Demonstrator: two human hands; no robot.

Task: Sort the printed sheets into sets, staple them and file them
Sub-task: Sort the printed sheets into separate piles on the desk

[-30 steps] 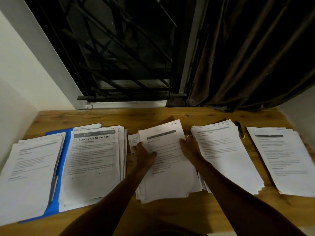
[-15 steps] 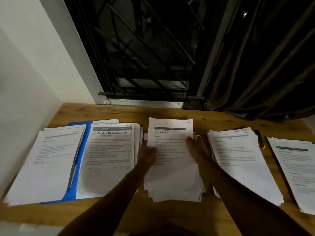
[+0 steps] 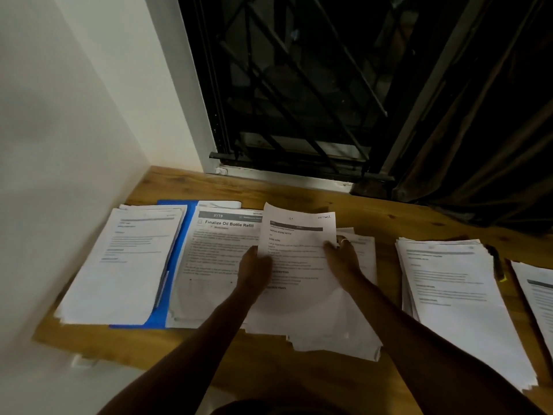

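On the wooden bench (image 3: pixel 374 214) at 9 o'clock, a blue folder (image 3: pixel 176 265) lying flat, under the left paper stack (image 3: pixel 119 265) and the "Finalize Oil Bottle Refill" stack (image 3: pixel 215 250). Middle stack (image 3: pixel 335 330) at 6 o'clock. At 3 o'clock, a dark, yellow-tipped pen (image 3: pixel 498 265) between the right stack (image 3: pixel 454 295) and the far-right stack (image 3: pixel 538 295).

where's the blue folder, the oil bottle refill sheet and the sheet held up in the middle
blue folder (image 3: pixel 182 235), head view, bare blue strip between the two left stacks
oil bottle refill sheet (image 3: pixel 215 250), head view, its printed text block
held sheet (image 3: pixel 296 259), head view, middle of the page
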